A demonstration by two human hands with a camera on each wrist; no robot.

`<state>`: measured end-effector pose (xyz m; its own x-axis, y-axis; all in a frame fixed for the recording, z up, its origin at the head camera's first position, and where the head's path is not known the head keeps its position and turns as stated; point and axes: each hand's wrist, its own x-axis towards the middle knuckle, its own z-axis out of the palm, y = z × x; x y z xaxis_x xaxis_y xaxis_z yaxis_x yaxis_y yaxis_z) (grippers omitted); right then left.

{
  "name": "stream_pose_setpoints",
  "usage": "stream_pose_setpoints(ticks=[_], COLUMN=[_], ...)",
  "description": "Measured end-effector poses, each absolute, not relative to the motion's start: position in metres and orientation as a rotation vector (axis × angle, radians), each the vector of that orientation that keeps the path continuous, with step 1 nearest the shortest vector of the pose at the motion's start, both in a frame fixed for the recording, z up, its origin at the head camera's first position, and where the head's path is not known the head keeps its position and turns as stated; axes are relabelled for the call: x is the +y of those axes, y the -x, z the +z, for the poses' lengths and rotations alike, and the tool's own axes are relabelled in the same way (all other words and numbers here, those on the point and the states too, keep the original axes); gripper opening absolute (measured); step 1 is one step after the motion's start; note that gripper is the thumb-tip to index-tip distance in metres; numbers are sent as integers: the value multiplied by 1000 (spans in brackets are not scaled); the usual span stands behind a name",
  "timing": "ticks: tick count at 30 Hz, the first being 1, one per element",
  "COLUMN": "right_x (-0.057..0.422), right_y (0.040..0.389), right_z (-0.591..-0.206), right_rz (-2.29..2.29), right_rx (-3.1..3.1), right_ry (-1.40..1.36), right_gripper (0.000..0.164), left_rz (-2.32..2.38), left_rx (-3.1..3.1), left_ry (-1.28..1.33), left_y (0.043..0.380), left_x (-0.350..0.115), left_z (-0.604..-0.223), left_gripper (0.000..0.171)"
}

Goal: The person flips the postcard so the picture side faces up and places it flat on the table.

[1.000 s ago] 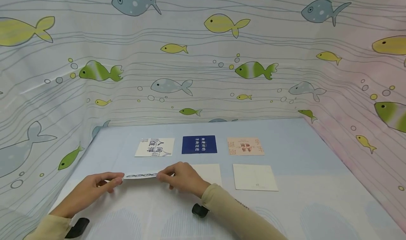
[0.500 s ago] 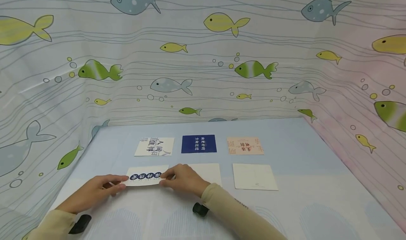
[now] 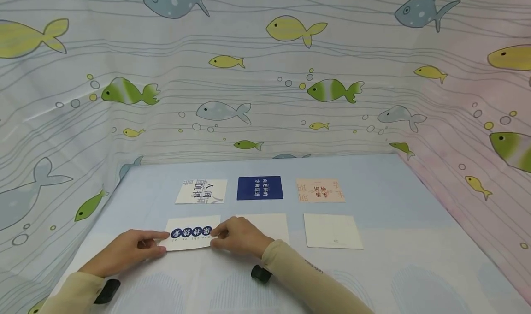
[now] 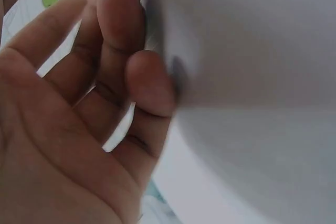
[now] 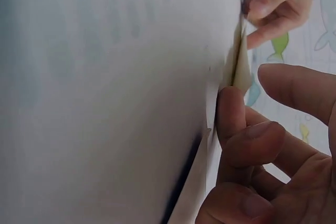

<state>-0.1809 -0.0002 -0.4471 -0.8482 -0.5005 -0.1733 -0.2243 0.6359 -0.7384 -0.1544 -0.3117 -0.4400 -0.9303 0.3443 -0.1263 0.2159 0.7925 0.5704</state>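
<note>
a fish-print cloth (image 3: 265, 85) hangs behind a pale blue table (image 3: 394, 203). the right hand (image 3: 240, 235) and left hand (image 3: 124, 251) each grip, between thumb and finger, one end of a white, blue-dotted card (image 3: 188, 242) at the left of the near row. two plainer cream cards (image 3: 333, 231) lie to its right; beyond are a white lettered card (image 3: 201, 192), blue card (image 3: 247, 188) and pink card (image 3: 321, 191).

Blue-printed white card (image 3: 190, 241) between left grip (image 3: 130, 253) and right grip (image 3: 241, 237)
</note>
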Motion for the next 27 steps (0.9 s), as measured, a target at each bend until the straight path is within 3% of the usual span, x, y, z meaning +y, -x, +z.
stream_pose_setpoints(ticks=[15,27], right_x=[10,27], right_y=[185,190], right_z=[-446,-444], right_rz=[-1108,-1215], right_rx=[2454,2518], right_ry=[657,699], right_gripper=[33,36], left_rz=[846,937], left_rx=[2862,2956], left_ry=[-269,-273], left_y=[157,166], left_x=[-294,-257], left_z=[-442,-435], left_gripper=[36,41])
